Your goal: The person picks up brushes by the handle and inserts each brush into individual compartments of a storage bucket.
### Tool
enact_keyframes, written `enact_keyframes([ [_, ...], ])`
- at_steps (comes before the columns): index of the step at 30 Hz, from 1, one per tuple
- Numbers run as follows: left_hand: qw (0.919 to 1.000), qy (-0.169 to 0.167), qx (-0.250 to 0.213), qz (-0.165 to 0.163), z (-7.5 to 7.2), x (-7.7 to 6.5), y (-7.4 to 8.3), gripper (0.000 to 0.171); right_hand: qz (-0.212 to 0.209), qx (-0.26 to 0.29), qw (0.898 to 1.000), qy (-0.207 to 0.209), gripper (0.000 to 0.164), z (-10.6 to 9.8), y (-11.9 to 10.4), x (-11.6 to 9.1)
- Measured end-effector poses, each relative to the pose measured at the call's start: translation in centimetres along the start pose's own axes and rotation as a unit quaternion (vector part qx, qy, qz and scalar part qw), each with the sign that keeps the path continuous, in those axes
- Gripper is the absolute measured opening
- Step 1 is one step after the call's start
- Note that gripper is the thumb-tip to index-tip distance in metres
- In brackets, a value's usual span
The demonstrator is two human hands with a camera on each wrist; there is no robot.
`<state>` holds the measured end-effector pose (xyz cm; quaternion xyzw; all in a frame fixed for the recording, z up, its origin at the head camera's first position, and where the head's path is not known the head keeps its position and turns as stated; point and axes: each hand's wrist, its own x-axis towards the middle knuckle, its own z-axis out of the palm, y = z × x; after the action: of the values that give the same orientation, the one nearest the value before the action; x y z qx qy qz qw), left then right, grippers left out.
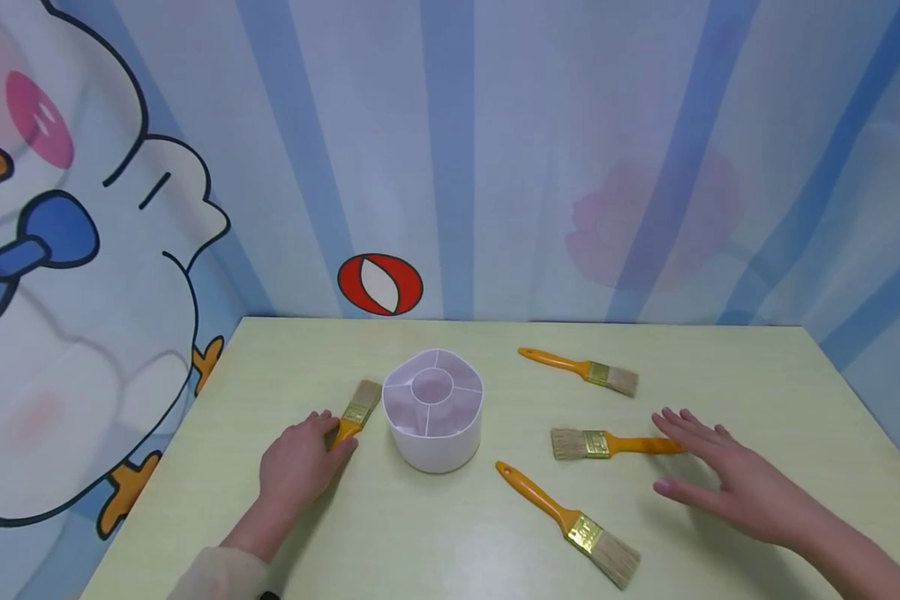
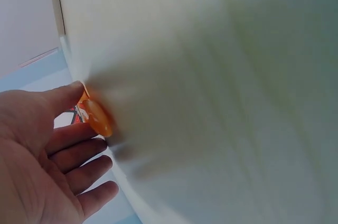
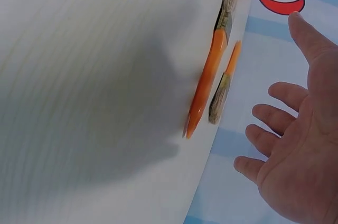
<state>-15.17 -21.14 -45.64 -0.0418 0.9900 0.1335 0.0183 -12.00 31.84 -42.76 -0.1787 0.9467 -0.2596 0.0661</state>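
Observation:
My left hand [image 1: 300, 463] pinches the orange handle of a flat paintbrush [image 1: 358, 408] between thumb and index finger. Its bristles point away, close to the white divided holder [image 1: 437, 446]. In the left wrist view only the handle end [image 2: 97, 117] shows between the fingers, the other fingers loosely bent. Over the table at the right, my right hand [image 1: 750, 492] is spread with nothing in it. Its fingertips overlap the handle of a second paintbrush [image 1: 637, 446], which lies with bristles to the left; the right wrist view shows that handle [image 3: 207, 78] apart from the fingers.
Two more paintbrushes lie on the pale table [image 1: 390, 550]: one [image 1: 562, 360] farther back, one [image 1: 562, 517] nearer the front. The holder has several compartments around a round middle one. A striped cartoon backdrop [image 1: 510, 167] rises behind the table's back edge.

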Motion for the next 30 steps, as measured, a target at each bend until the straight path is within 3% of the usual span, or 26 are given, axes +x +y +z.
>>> enact_keyframes([
  [11,0.9994,0.031,-0.005,0.011,0.2,-0.1,-0.3,0.045,-0.050,0.055,0.997,0.006,0.087,1.2,-3.8,2.5],
  [21,0.9984,0.051,-0.013,0.019,0.3,0.1,-0.5,0.043,-0.070,0.106,0.992,-0.024,0.081,2.6,-6.6,5.0],
  [30,0.9961,0.057,-0.065,0.015,0.0,0.3,-0.8,0.036,-0.073,0.122,0.989,-0.036,0.077,2.9,-7.8,6.0],
])
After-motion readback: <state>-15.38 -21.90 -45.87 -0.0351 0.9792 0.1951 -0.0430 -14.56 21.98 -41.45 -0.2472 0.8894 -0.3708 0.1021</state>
